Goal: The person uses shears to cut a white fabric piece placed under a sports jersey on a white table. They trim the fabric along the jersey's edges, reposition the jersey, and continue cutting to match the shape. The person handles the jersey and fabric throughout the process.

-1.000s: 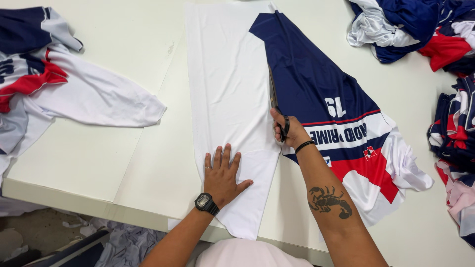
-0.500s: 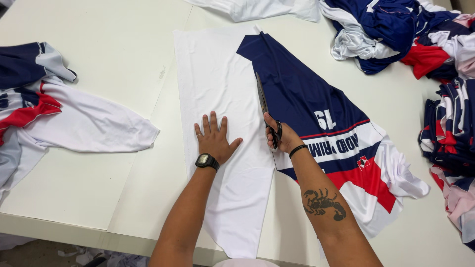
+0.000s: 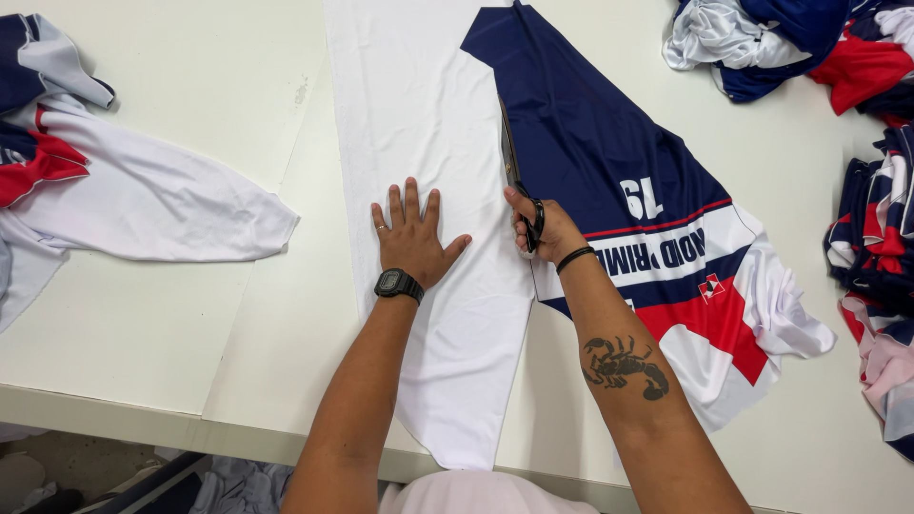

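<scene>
Cut in progress: your right hand [image 3: 545,228] gripped scissors [image 3: 514,176] partway up the white fabric strip [image 3: 419,124] on the table [image 3: 171,314], your left hand [image 3: 411,236] lay flat and open on it, upper length uncut.

A single head-worn camera looks steeply down from above the person's chest onto the tabletop [image 3: 190,143], facing away from the body. It sits close: both forearms enter from the bottom edge and fill the lower middle. The tabletop's near edge crosses the lower left corner, with floor visible beneath.
</scene>
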